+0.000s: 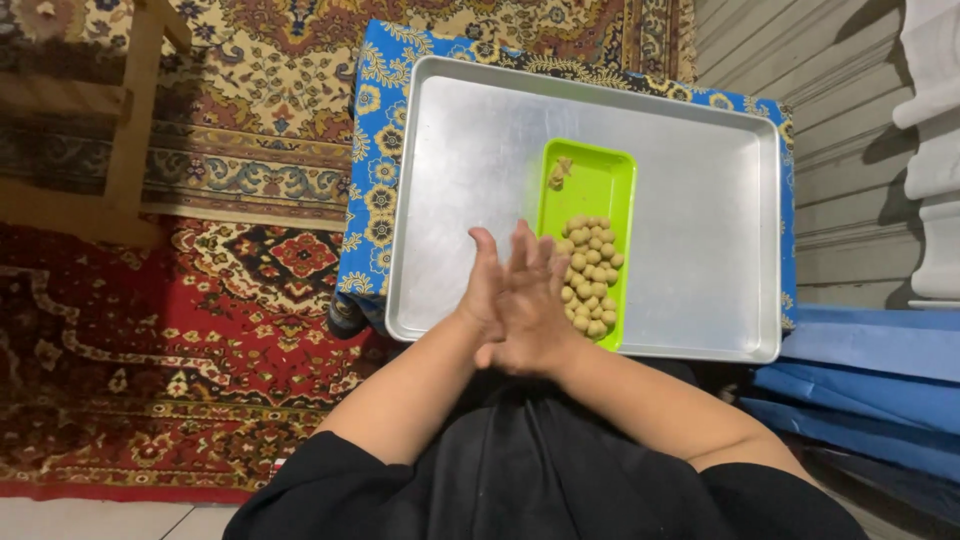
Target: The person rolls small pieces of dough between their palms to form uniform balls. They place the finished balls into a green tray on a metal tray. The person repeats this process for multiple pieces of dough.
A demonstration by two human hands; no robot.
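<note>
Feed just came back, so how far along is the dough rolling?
Done: many small tan dough balls lie in the green plastic tray. In hand: left hand and right hand are pressed palm to palm. Left: a small dough lump at the tray's far end.

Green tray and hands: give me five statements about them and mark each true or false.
1. The green tray sits inside the large metal tray. True.
2. The dough balls fill the green tray's far end. False: they cluster at its near end; only one scrap of dough lies at the far end.
3. The left hand and right hand are pressed palm to palm. True.
4. The metal tray rests on bare floor. False: on a blue flowered cloth.
5. The hands hover above the red carpet. False: they are over the metal tray's near edge.
</note>
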